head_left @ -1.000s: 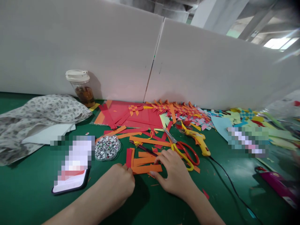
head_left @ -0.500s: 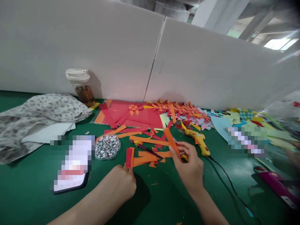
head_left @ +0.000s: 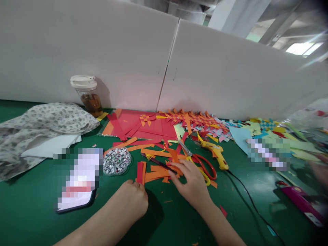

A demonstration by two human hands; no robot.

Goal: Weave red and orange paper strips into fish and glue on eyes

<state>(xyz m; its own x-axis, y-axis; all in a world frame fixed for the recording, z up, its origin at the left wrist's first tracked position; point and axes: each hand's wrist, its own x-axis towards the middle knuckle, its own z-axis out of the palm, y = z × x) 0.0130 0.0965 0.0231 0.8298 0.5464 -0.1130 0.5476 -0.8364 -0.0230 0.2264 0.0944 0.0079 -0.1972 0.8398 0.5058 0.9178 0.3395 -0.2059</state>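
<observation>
My left hand [head_left: 132,201] is curled into a loose fist on the green table. Its fingertips press the near end of a red and an orange paper strip [head_left: 140,172]. My right hand [head_left: 191,182] lies over a small heap of orange strips [head_left: 156,174]. Its thumb and fingers are closed on one orange strip [head_left: 175,157] that points away from me. Red-and-yellow scissors [head_left: 202,165] lie just right of that hand, touching the heap.
A yellow glue gun [head_left: 214,150] with a black cable [head_left: 246,194] lies to the right. A round tray of googly eyes [head_left: 117,161], a phone [head_left: 77,186], a patterned cloth [head_left: 38,124] and a lidded cup [head_left: 88,95] are at left. Woven paper pieces [head_left: 200,119] line the white partition [head_left: 102,51].
My right hand picked an orange strip off the heap, lifted it, then brought it back down onto the heap. My left hand stayed put.
</observation>
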